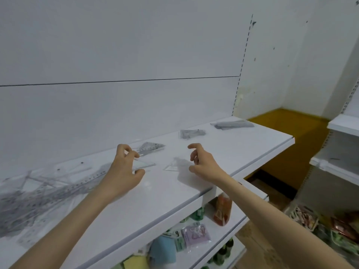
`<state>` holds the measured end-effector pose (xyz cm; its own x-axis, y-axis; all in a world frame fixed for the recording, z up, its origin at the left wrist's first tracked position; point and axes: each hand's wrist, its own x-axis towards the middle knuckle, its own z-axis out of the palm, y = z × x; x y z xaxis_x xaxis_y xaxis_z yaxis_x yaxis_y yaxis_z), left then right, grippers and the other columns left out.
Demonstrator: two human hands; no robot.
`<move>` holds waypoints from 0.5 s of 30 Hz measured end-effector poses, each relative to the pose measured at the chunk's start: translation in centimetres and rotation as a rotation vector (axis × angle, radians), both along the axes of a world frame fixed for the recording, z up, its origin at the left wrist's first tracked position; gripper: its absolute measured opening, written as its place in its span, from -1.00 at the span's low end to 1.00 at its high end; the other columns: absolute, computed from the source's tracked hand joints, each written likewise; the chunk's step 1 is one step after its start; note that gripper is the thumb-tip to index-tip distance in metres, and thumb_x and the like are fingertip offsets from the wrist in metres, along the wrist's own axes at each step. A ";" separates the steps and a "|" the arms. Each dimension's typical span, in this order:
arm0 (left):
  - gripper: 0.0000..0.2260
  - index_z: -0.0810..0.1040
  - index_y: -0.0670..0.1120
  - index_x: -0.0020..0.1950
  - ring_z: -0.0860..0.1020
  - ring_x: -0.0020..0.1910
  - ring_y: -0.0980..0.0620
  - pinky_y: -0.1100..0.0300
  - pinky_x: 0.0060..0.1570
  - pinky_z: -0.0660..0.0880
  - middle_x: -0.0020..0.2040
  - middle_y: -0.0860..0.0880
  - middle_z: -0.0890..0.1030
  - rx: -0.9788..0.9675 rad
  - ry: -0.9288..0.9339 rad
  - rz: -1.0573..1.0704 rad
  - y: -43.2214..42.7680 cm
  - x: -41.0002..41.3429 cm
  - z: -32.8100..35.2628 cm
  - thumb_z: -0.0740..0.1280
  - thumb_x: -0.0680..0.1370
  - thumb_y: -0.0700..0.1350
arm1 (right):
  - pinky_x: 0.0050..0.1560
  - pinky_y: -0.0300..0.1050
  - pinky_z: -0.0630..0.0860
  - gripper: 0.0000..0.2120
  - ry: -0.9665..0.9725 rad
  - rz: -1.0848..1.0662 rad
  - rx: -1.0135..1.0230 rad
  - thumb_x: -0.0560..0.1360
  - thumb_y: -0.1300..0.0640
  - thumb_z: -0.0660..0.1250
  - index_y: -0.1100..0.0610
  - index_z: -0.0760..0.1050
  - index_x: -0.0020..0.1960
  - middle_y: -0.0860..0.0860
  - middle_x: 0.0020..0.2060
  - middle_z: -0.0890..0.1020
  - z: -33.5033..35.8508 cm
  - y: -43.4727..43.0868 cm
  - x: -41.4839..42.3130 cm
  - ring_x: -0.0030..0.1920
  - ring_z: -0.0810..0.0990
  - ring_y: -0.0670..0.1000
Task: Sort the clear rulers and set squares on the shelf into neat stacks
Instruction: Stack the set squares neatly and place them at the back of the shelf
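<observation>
A tall white back panel (pixel 116 55) rises behind the white shelf (pixel 174 195), which runs from lower left to upper right. At the left end of the shelf lies a heap of clear rulers (pixel 38 195), long strips crossed over one another every which way.

Both bare arms reach in over the front edge. The left hand (pixel 126 167) is above the middle of the shelf, just right of the heap, and its fingers (pixel 134 153) and thumb are curled round a clear set square (pixel 144 164), pinching it by its near end with the point aimed right. The right hand (pixel 202 162) hovers near it, its fingers (pixel 195 158) loosely bent and spread, holding nothing.

Between the two hands a small set square (pixel 172 166) lies flat on the shelf, just left of the right hand's shadow.

Along the back there are three tidier lots, well apart. A stack of set squares (pixel 152 146) sits just behind the left hand, a second stack (pixel 192 133) is further right, and a third stack (pixel 233 124) is near the far end.

Below, a lower shelf (pixel 239 220) carries an orange bottle (pixel 223 208) and a purple packet (pixel 195 233), among other goods too blurred to tell.
</observation>
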<state>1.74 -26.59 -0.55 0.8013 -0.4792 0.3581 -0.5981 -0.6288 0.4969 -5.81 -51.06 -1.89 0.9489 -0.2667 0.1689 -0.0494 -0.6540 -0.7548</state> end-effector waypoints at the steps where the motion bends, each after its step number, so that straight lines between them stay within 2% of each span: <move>1: -0.72 0.44 -0.17 0.18 0.46 -0.04 -0.03 0.24 -0.05 0.31 0.11 0.06 0.24 -0.008 0.000 0.017 -0.3 0.4 -0.1 0.34 0.48 -0.20 | -0.14 -0.23 0.40 -0.41 0.009 0.030 -0.014 0.40 0.34 0.30 0.07 0.27 0.39 0.01 -0.03 0.46 0.0 -0.6 1.1 -0.20 0.41 -0.11; 3: -0.74 0.43 -0.12 0.17 0.41 0.00 0.02 0.22 -0.03 0.29 0.07 0.05 0.34 -0.010 0.016 0.060 -0.7 1.2 -0.2 0.34 0.49 -0.20 | -0.15 -0.27 0.37 -0.39 0.027 0.084 -0.028 0.39 0.34 0.30 0.08 0.30 0.41 -0.01 -0.03 0.47 -0.1 -1.6 3.6 -0.20 0.40 -0.13; 5: -0.78 0.43 -0.08 0.13 0.41 -0.09 0.07 0.20 -0.08 0.30 -0.01 0.06 0.41 -0.011 0.050 0.098 -1.1 1.8 -0.2 0.33 0.50 -0.19 | -0.13 -0.27 0.36 -0.41 0.040 0.151 -0.046 0.39 0.35 0.32 0.11 0.35 0.39 0.00 -0.01 0.47 0.1 -2.2 6.2 -0.20 0.40 -0.12; 7: -0.77 0.41 -0.07 0.11 0.39 -0.17 0.17 0.23 -0.16 0.27 -0.07 0.15 0.36 -0.001 0.040 0.123 -1.2 2.3 -0.2 0.34 0.50 -0.20 | -0.07 -0.24 0.36 -0.42 0.044 0.217 -0.087 0.38 0.34 0.34 0.14 0.37 0.39 0.01 0.02 0.46 0.3 -2.4 9.1 -0.14 0.40 -0.06; 9: -0.73 0.40 -0.08 0.13 0.38 -0.16 0.18 0.24 -0.18 0.24 -0.07 0.16 0.34 0.011 0.013 0.155 -1.1 2.7 0.0 0.35 0.48 -0.23 | 0.05 -0.19 0.38 -0.42 0.059 0.282 -0.122 0.39 0.31 0.36 0.14 0.36 0.39 0.06 0.11 0.45 0.5 -2.1 12.0 0.01 0.42 -0.01; 12: -0.69 0.40 -0.11 0.16 0.36 -0.10 0.11 0.32 -0.16 0.25 0.00 0.06 0.38 0.020 -0.028 0.205 -0.7 2.9 0.1 0.36 0.46 -0.27 | 0.28 0.01 0.40 -0.35 0.089 0.356 -0.139 0.31 0.15 0.38 0.11 0.37 0.40 0.13 0.28 0.38 0.6 -1.1 15.8 0.30 0.35 0.09; 14: -0.70 0.38 -0.08 0.14 0.36 -0.13 0.17 0.43 -0.15 0.27 -0.04 0.11 0.35 0.002 -0.033 0.241 -0.5 2.9 0.2 0.35 0.47 -0.28 | 0.35 0.07 0.34 -0.27 0.104 0.385 -0.156 0.23 0.03 0.33 0.08 0.38 0.40 0.14 0.34 0.35 0.8 -0.3 17.7 0.38 0.27 0.12; 15: -0.69 0.36 -0.06 0.14 0.37 -0.15 0.22 0.46 -0.16 0.27 -0.07 0.16 0.34 -0.001 -0.028 0.260 -0.3 3.0 0.3 0.35 0.47 -0.28 | 0.38 0.06 0.30 -0.30 0.117 0.401 -0.174 0.26 0.03 0.34 0.06 0.38 0.41 0.14 0.36 0.34 0.8 0.1 18.5 0.41 0.24 0.14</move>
<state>4.73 -26.92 -0.25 0.8873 -0.2577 0.3826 -0.4298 -0.7630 0.4828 12.66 -51.00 -1.08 0.9868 0.1489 0.0644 0.1555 -0.7554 -0.6365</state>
